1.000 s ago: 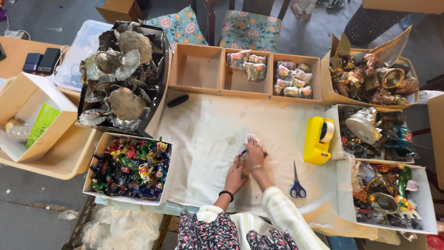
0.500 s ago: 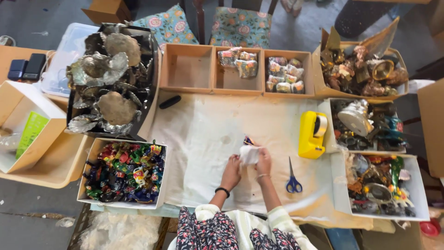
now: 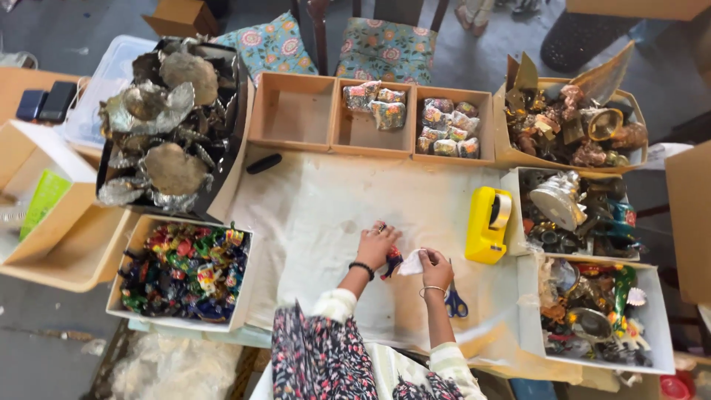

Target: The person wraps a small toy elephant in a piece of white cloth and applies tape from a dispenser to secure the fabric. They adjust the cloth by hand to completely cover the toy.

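White cloth [image 3: 326, 222] bears both hands [image 3: 379, 244], grips apparently closed around a left-right-lying wrapped bundle [image 3: 404, 263].

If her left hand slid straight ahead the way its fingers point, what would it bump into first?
The left hand points up the white cloth, away from her and slightly right. The cloth ahead looks bare, so it would probably first reach the wooden tray holding wrapped packets, though the exact line is hard to judge.

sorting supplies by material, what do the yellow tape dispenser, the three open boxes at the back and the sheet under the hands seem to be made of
Yellow tape dispenser: likely plastic, smooth, evenly coloured and moulded. Three open boxes: apparently cardboard, matte brown with thin straight walls. Sheet: probably cloth or soft paper, off-white, creased and stained; the look leaves it open.
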